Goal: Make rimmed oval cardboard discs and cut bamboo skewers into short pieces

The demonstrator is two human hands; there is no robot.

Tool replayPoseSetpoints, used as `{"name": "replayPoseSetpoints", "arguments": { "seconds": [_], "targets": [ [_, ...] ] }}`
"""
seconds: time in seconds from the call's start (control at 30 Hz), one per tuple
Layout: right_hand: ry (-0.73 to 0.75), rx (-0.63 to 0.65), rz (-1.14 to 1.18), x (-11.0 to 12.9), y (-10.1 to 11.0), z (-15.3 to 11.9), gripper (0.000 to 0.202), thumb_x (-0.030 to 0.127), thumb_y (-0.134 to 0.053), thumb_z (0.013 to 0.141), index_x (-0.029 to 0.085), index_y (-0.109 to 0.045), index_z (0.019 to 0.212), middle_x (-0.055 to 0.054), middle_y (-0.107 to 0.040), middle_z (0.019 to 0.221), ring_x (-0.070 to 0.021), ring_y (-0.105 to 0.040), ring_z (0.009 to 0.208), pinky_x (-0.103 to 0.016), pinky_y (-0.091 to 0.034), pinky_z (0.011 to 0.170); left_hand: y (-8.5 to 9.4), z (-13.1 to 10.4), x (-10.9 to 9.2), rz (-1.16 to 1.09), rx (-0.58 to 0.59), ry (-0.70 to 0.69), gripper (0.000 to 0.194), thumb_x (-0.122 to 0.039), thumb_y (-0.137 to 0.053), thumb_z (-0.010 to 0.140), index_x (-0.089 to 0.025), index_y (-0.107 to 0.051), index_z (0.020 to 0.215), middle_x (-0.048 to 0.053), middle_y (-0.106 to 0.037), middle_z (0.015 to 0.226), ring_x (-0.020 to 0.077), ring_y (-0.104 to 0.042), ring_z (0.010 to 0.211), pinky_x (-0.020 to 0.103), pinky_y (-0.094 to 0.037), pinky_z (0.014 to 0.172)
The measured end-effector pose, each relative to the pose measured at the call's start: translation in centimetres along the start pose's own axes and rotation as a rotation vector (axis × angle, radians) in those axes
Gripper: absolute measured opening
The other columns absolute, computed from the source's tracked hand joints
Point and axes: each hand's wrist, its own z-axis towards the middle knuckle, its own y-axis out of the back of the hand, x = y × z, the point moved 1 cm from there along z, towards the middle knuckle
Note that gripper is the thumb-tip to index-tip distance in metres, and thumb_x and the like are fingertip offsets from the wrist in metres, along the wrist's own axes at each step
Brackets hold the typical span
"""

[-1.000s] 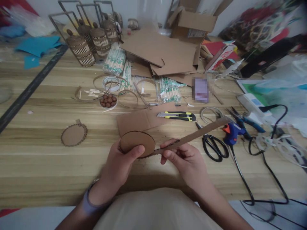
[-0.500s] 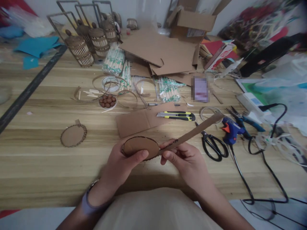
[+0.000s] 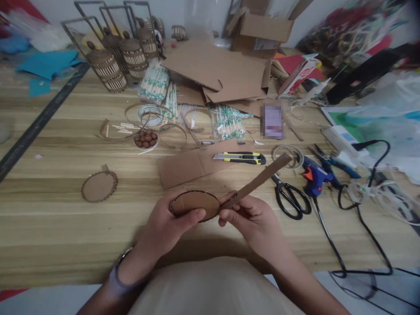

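plainly, at the far left of the work area, a cardboard disc with a corrugated rim lies flat on the wooden tabletop, unmoved. next comes the left hand, its thumb clamped over the top of the plain-faced cardboard disc, which is held above the tabletop; the other fingers are mostly hidden beneath. that disc has shifted rightward and tipped to a narrower oval since a second ago. beyond it, the utility knife rests partly on a folded cardboard sheet. the right hand has its fingers pinched on the cardboard strip at the disc's edge. the strip's free length looks shorter and steeper than before; its tip, earlier beside the glue gun, now sits clear of it, above the scissors.
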Motion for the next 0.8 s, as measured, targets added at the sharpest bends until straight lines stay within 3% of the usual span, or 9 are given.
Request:
{"name": "replayPoseSetpoints", "arguments": {
  "seconds": [0.2, 0.47, 0.6, 0.8],
  "targets": [
    [-0.015, 0.047, -0.092, 0.1, 0.3, 0.0, 0.013, 0.031, -0.070, 0.083, 0.021, -0.064, 0.076, 0.002, -0.064, 0.062, -0.0140, -0.061, 0.057, -0.025, -0.049, 0.054, -0.1, 0.1, -0.3, 0.054, 0.009, -0.005, 0.025, -0.035, -0.081, 0.071, -0.018, -0.078, 0.090, 0.005, -0.080, 0.086, 0.0230, -0.072, 0.078, 0.028, -0.055, 0.070],
    [0.002, 0.110, -0.233, -0.1, 0.5, -0.1, 0.019, 0.028, -0.067, 0.084, 0.021, -0.061, 0.068, 0.002, -0.061, 0.062, -0.0131, -0.054, 0.059, -0.024, -0.042, 0.055, 0.4, 0.0, -0.4, 0.181, 0.032, -0.016, 0.024, -0.034, -0.083, 0.069, -0.019, -0.078, 0.088, 0.005, -0.077, 0.079, 0.0220, -0.067, 0.067, 0.027, -0.051, 0.058],
    [-0.013, 0.075, -0.118, -0.3, -0.2, -0.1, 0.018, 0.033, -0.067, 0.085, 0.021, -0.062, 0.073, 0.002, -0.064, 0.060, -0.0132, -0.058, 0.056, -0.024, -0.044, 0.053, 0.1, 0.1, -0.3, -0.067, 0.058, 0.023, 0.023, -0.029, -0.085, 0.069, -0.019, -0.077, 0.088, 0.004, -0.078, 0.084, 0.0202, -0.070, 0.075, 0.026, -0.054, 0.067],
    [-0.012, -0.033, -0.020, -0.5, -1.3, 0.1, 0.024, 0.041, -0.071, 0.084, 0.021, -0.062, 0.075, 0.001, -0.066, 0.059, -0.0144, -0.064, 0.055, -0.025, -0.051, 0.054, -1.3, 0.4, 0.6, -0.585, -0.152, -0.005, 0.033, -0.028, -0.091, 0.058, -0.018, -0.070, 0.081, 0.001, -0.075, 0.075, 0.0192, -0.071, 0.071, 0.028, -0.057, 0.068]
  ]
}}
